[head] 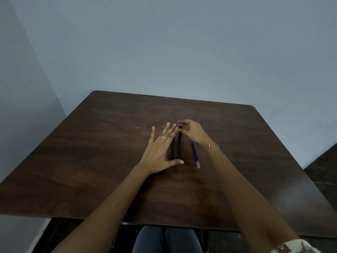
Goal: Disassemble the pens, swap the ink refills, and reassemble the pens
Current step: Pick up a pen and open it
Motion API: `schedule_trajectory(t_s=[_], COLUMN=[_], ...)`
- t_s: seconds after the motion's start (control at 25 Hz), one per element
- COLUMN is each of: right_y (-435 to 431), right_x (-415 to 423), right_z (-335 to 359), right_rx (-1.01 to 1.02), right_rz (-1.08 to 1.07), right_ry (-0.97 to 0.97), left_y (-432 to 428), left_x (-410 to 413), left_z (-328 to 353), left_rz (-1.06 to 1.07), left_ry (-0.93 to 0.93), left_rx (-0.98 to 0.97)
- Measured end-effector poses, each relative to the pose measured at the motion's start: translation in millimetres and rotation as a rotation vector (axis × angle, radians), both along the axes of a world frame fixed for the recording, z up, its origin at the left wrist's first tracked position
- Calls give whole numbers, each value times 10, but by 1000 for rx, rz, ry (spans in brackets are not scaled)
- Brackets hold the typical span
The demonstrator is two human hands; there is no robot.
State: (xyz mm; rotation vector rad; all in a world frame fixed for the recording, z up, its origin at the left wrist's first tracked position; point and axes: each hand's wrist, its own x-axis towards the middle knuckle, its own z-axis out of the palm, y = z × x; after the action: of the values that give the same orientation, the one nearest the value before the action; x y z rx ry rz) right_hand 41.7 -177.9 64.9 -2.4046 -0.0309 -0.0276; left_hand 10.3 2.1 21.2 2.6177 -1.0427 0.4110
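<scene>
Fingers spread and flat, my left hand (160, 148) presses on the table (91, 143), its palm edge against the left barrel (172, 150) and my thumb lying across the near ends of both. It curls round nothing; it only pens the pieces in.

Just right of it lies the right barrel (179, 143), black like its twin, side by side with it and pointing away from me. My right hand (193, 132) reaches over its far end, and my fingertips (179, 122) curl in and pinch that end. I cannot tell whether I have a cap, a tip or the barrel itself, since the parts are dark and small.

Further right, beside my right wrist, two blue refills (195, 154) lie together on the wood, apart from the barrels.

With both refills out, I judge the taking-apart is done or nearly so. What remains is the swap itself: each refill into the other barrel, then the ends closed up.
</scene>
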Motion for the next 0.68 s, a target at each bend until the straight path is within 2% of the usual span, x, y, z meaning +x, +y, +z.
schedule_trajectory(t_s=[0.12, 0.24, 0.32, 0.44, 0.52, 0.6, 0.68], right_y=[32, 86, 110, 114, 135, 197, 289], right_x=[-182, -421, -597, -855, -997, -1109, -1172], right_z=[108, 183, 200, 214, 238, 291, 341], right_rx=[235, 713, 1004, 1089, 1098, 1100, 1074], right_rz=[-74, -185, -159, -81, -71, -62, -38], right_ry=[-59, -34, 40, 86, 93, 95, 102], left_y=[3, -3, -20, -7, 36, 27, -28], left_x=[-91, -216, -281, -369, -433, -517, -550], left_z=[110, 214, 287, 396, 482, 570, 696], left_rz=[27, 38, 33, -33, -77, -44, 40], left_ry=[-45, -74, -80, -73, 11, 199, 479], left_rx=[-14, -60, -85, -99, -178, -406, -758])
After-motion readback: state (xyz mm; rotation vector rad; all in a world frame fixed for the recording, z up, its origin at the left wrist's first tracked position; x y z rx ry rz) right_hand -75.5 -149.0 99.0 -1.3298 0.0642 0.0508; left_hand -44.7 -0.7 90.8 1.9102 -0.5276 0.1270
